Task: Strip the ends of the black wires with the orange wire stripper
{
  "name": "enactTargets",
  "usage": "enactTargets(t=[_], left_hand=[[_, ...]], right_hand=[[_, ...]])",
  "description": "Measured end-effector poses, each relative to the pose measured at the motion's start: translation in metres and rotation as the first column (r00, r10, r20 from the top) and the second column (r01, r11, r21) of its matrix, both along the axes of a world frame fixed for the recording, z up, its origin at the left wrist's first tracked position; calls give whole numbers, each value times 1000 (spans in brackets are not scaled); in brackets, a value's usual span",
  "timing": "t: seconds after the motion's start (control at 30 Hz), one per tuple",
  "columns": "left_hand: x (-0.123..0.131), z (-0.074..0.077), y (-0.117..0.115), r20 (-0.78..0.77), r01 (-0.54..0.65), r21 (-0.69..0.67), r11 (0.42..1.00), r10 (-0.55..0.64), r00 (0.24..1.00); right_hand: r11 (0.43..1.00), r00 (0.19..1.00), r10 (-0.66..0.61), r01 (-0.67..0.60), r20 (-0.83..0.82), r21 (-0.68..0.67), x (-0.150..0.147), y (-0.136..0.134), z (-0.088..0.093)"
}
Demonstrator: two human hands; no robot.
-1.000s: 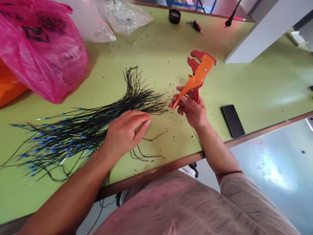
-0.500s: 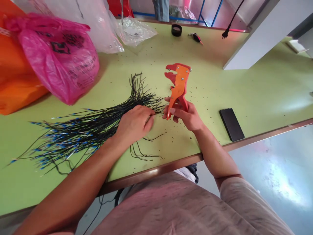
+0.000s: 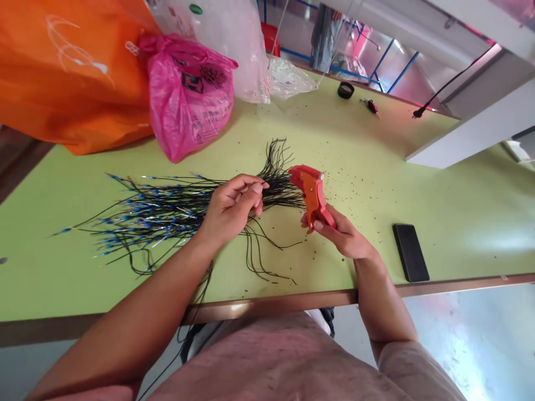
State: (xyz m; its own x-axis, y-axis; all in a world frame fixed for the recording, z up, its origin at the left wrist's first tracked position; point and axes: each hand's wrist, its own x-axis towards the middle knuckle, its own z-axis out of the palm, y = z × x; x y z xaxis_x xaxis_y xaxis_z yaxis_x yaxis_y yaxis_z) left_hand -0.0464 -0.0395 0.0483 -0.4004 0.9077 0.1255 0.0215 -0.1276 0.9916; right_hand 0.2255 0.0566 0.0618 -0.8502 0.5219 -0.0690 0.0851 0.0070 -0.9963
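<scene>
Blue-tipped black wire bundle [image 3: 167, 209] lying on green tabletop [image 3: 460, 223]; left hand [image 3: 232, 209] curled shut on its strands; orange wire stripper [image 3: 311, 192] (head against the strands) gripped in nearly closed right hand [image 3: 340, 236]; smartphone [image 3: 411, 252] further right.

"Where can the right hand [image 3: 343, 236] pass?"

"Rightward over the green tabletop [image 3: 460, 211], dotted with black clippings, as far as the black rectangular smartphone [image 3: 412, 253]."

"And the left hand [image 3: 232, 209]?"

"Black wires tipped with blue ferrules [image 3: 167, 209] fan out leftward, and a crumpled pink plastic bag [image 3: 188, 97] rises beyond them."
</scene>
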Motion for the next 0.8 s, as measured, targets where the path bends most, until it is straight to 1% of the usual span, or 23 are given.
enactTargets(t=[0.07,0.17,0.27,0.33,0.47,0.6,0.8], left_hand=[[0,3,0,80,8,-9,1000,-7,997],[1,4,-1,150,11,-19,1000,-8,989],[2,2,-1,167,14,-26,1000,-9,986],[3,2,-2,173,8,-22,1000,-4,985],[5,3,-3,170,12,-20,1000,-8,985],[8,6,-4,150,31,-33,999,-25,988],[9,5,-7,120,72,-39,997,-67,991]], right_hand=[[999,999,36,-36,-9,-31,0,2,-1],[983,995,71,-81,-64,-163,-2,1,-7],[935,986,87,-130,-141,-331,-7,-4,-16],[907,983,85,-145,-165,-395,-10,-7,-19],[898,983,70,-136,-170,-418,-14,-12,-20],[891,981,87,-156,-176,-426,-15,-14,-20],[894,983,94,-154,-161,-420,-16,-15,-24]])
